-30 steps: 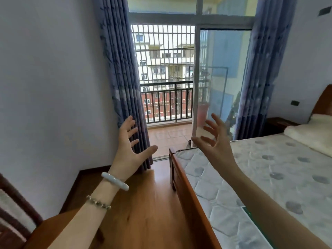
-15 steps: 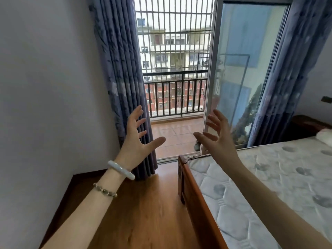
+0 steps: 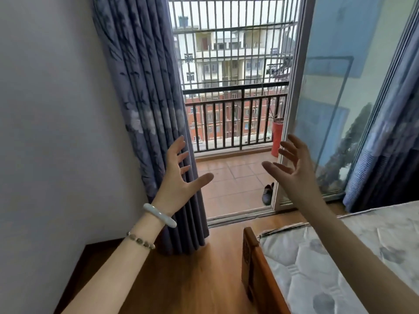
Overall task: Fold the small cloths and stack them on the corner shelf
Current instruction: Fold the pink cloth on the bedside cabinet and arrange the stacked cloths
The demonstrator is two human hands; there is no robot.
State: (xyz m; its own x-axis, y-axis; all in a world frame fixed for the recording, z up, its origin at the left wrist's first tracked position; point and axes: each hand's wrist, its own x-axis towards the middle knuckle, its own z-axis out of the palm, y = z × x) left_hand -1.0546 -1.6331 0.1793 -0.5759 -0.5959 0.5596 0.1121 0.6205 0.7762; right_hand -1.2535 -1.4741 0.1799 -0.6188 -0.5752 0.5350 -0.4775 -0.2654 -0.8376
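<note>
No small cloth and no corner shelf shows in the head view. My left hand [image 3: 179,177] is raised in front of me with its fingers spread, empty, just before the edge of the blue-grey curtain [image 3: 145,105]. A pale bangle and a bead bracelet sit on that wrist. My right hand [image 3: 292,168] is also raised with spread fingers, palm turned inward, holding nothing. It hangs in front of the sliding glass door [image 3: 335,109].
An open doorway leads to a tiled balcony [image 3: 231,184] with a dark railing [image 3: 233,118] and a shoe [image 3: 267,193] by the door frame. A bed with a wooden footboard [image 3: 254,264] and a quilted mattress [image 3: 340,268] fills the lower right. A white wall [image 3: 56,132] runs along the left; wooden floor [image 3: 192,279] lies between.
The view has come closer to the balcony door and turned left, so less of the bed shows. Both hands stay raised and spread, holding nothing.
</note>
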